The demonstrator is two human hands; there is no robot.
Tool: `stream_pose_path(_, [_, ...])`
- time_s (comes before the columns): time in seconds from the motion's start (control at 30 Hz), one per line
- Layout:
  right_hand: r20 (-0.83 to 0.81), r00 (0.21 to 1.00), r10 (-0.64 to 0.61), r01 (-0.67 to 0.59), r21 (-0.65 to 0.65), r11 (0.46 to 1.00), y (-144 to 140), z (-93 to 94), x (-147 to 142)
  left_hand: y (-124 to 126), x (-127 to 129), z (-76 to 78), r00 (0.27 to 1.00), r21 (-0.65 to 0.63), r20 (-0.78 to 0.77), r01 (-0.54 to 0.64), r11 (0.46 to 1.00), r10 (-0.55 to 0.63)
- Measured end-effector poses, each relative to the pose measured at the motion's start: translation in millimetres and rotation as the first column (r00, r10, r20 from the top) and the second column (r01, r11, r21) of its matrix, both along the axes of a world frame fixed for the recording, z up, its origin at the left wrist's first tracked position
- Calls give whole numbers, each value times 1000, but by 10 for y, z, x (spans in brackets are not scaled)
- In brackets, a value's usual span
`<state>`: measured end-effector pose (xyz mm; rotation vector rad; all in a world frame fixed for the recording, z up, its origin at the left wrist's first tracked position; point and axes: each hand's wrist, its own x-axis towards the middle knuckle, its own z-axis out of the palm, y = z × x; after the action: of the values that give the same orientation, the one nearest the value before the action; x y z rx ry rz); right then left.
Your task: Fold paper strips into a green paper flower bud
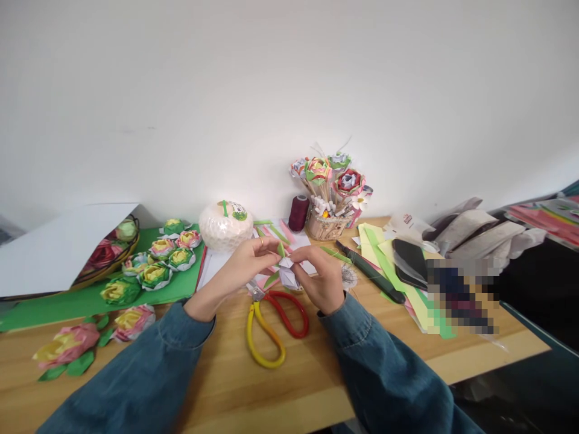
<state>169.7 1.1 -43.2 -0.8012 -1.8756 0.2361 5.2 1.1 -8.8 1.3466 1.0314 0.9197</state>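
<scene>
Both hands meet over the middle of the table. My left hand (pixel 260 259) pinches a piece of folded green and lilac paper (pixel 288 276), its thumb and fingers closed at the upper left of it. From the other side, my right hand (pixel 323 277) closes thumb and forefinger on the same paper. A narrow green tip points up between the fingertips; the lower lilac folds hang below. Just under the hands lie scissors (pixel 266 355) with one yellow and one red handle, their blades mostly hidden. Paper strips (pixel 271 232) are scattered behind the hands.
Paper flowers (pixel 156 274) sit on a green sheet (pixel 176 289) at left. Behind stand a foam-wrapped ball (pixel 226 226), a maroon thread spool (pixel 298 214) and a basket of paper flowers (pixel 328 226). At right lie a dark green-handled cutter (pixel 373 274), coloured paper (pixel 418 301) and a phone (pixel 409 262).
</scene>
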Motion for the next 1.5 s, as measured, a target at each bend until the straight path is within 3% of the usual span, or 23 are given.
stream_pose_path(0.1, [13,1000,-9,8,45,999,22,-6,5,16,24,-49,1000,59,13,-20,998,19])
stream_pose_path(0.2, [14,1000,-20,20,34,999,31,8,11,25,46,-101,998,224,-43,-38,974,49])
stream_pose_path(0.33, [-20,988,-156,157,50,986,8,55,20,-1,65,-113,952,510,-186,-116,852,241])
stream_pose_path(0.4, [-57,975,-215,213,-45,976,-9,85,25,-20,67,-103,923,619,-226,-110,778,310])
stream_pose_path(0.47, [-55,990,-129,109,-270,957,-16,111,25,-31,65,-101,912,672,-256,-70,737,320])
stream_pose_path(0.53, [-99,995,28,-74,-494,867,-12,130,22,-32,62,-111,909,686,-278,-39,726,310])
stream_pose_path(0.6, [-197,973,119,-217,-619,755,-3,142,17,-28,56,-125,905,691,-290,-28,723,312])
stream_pose_path(0.73, [-319,940,123,-323,-711,625,3,154,15,-17,35,-126,894,690,-316,-14,723,319])
stream_pose_path(0.87, [-365,921,140,-381,-759,529,-2,148,18,-26,29,-92,888,664,-347,5,747,302])
stream_pose_path(0.97, [-439,891,116,-433,-743,510,0,130,9,-64,79,-90,877,608,-383,3,794,291])
stream_pose_path(1.03, [-468,876,121,-459,-729,508,3,114,-4,-103,137,-110,840,604,-412,-38,796,353])
stream_pose_path(1.1, [-485,864,133,-479,-712,513,4,100,-19,-144,196,-141,758,627,-463,-86,774,459])
stream_pose_path(1.17, [-499,857,133,-489,-701,519,1,92,-32,-177,236,-177,631,670,-528,-102,735,569])
stream_pose_path(1.27, [-505,855,118,-489,-709,508,-11,102,-43,-188,243,-234,515,709,-575,-74,701,636])
stream_pose_path(1.5, [-541,835,101,-523,-723,452,-37,145,-45,-127,166,-295,656,796,-416,-71,601,629])
